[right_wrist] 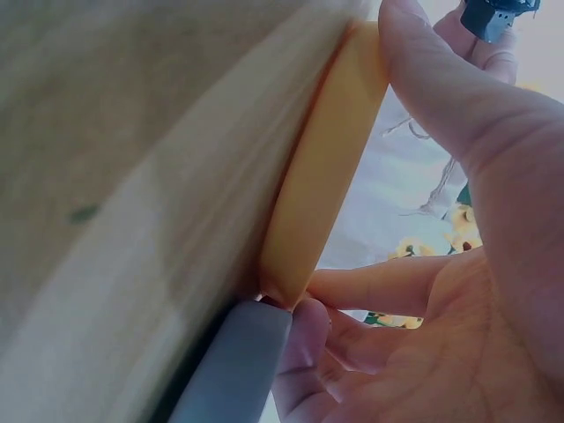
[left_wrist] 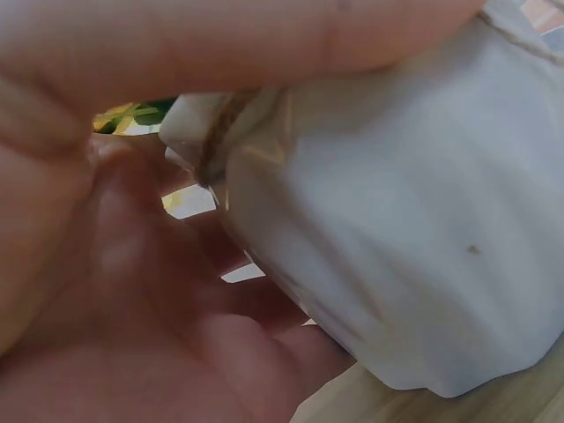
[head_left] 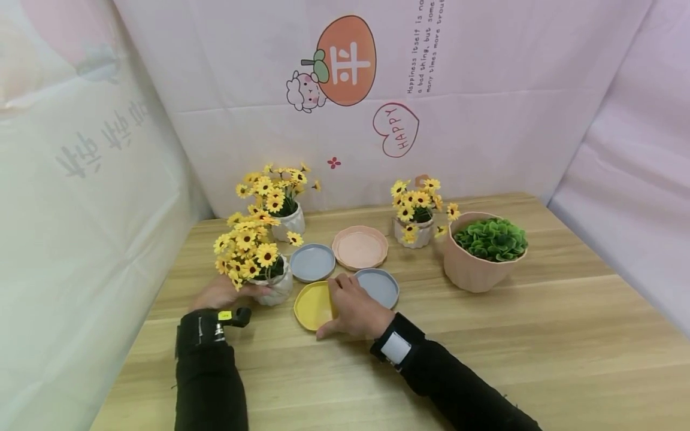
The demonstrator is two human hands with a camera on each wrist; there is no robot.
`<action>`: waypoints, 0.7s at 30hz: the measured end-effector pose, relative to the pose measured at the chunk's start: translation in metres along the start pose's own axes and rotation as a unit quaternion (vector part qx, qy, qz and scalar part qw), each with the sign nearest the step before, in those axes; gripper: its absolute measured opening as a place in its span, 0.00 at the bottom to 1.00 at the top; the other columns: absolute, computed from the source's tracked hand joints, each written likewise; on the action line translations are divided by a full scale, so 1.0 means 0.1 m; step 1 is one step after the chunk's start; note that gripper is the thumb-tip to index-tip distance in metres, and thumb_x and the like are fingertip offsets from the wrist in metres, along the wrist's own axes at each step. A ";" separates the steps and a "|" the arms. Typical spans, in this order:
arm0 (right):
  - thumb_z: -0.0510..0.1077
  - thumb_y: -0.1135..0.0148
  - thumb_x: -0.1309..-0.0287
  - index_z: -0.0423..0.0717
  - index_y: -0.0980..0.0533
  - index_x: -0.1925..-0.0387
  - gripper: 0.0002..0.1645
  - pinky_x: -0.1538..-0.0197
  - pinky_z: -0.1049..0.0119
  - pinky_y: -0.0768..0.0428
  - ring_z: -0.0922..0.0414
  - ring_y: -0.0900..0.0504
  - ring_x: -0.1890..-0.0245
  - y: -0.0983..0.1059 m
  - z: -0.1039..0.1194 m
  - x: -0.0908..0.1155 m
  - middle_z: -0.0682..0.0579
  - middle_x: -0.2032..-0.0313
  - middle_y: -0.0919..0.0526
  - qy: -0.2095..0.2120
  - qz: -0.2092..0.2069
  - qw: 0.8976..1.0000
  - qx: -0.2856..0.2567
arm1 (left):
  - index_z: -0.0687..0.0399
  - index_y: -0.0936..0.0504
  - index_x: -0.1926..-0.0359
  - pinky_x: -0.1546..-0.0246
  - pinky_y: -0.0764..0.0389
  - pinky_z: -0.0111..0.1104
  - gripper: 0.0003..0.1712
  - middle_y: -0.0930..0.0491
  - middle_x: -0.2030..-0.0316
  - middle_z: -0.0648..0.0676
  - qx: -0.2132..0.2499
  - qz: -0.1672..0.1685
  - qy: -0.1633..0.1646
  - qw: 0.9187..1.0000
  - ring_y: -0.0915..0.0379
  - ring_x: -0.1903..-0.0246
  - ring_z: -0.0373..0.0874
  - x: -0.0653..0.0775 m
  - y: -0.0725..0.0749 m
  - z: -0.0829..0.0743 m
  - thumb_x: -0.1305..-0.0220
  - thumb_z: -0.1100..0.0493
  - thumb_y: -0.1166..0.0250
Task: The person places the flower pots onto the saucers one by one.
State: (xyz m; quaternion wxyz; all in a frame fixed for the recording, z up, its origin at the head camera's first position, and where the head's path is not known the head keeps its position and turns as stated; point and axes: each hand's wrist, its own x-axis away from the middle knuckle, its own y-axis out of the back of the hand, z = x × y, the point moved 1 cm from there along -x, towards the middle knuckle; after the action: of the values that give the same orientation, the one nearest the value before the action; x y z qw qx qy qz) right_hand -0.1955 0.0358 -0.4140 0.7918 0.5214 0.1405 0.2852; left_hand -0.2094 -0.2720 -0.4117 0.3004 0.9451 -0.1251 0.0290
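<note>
On the left, my left hand point(head_left: 220, 292) holds a white pot point(head_left: 279, 288) of yellow artificial daisies point(head_left: 242, 245). In the left wrist view, the thumb lies across the near side of the pot point(left_wrist: 405, 211), the other fingers reach round behind it, and brown twine circles its neck. My right hand point(head_left: 356, 308) grips a yellow saucer point(head_left: 311, 306) by its rim, thumb at the near edge and fingers at the far edge. The right wrist view shows the saucer's side wall point(right_wrist: 326, 167) low over the wood, beside the edge of a blue-grey saucer point(right_wrist: 238, 361).
Behind the yellow saucer lie another blue-grey saucer point(head_left: 312, 263) and a pink saucer point(head_left: 360, 248). A second daisy pot point(head_left: 290, 224) stands at the back left, a third point(head_left: 414, 232) at the back right. Right of that is a large pink pot point(head_left: 474, 272) with green leaves. Printed cloth point(head_left: 242, 72) walls the table.
</note>
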 end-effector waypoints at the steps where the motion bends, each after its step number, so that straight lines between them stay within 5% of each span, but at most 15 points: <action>1: 0.70 0.20 0.51 0.31 0.37 0.24 0.67 0.29 0.49 0.24 0.42 0.30 0.35 0.00 0.00 0.00 0.35 0.34 0.29 0.001 0.000 1.000 0.000 | 0.51 0.36 0.22 0.26 0.31 0.56 0.52 0.23 0.32 0.59 0.001 0.002 -0.002 1.000 0.28 0.31 0.58 -0.01 -0.01 0.00 0.41 0.45 0.20; 14: 0.68 0.20 0.50 0.32 0.37 0.25 0.65 0.30 0.49 0.24 0.42 0.31 0.35 -0.02 0.00 0.00 0.35 0.34 0.29 0.000 0.004 1.000 -0.010 | 0.51 0.43 0.18 0.22 0.42 0.63 0.57 0.34 0.24 0.61 0.004 0.008 -0.044 0.999 0.42 0.23 0.64 -0.04 -0.06 -0.07 0.40 0.47 0.21; 21: 0.69 0.20 0.50 0.33 0.37 0.25 0.66 0.30 0.49 0.23 0.42 0.31 0.35 -0.03 -0.01 0.00 0.36 0.34 0.29 0.000 0.002 1.000 -0.009 | 0.52 0.40 0.20 0.22 0.41 0.65 0.54 0.32 0.25 0.62 -0.001 0.004 -0.053 0.999 0.40 0.24 0.65 -0.03 -0.05 -0.14 0.39 0.48 0.21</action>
State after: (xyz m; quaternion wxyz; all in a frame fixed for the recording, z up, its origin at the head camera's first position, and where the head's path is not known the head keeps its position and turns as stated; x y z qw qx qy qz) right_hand -0.1956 0.0359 -0.4170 0.7959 0.5150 0.1369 0.2874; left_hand -0.2106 -0.2590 -0.4037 0.2944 0.9444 -0.1450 -0.0205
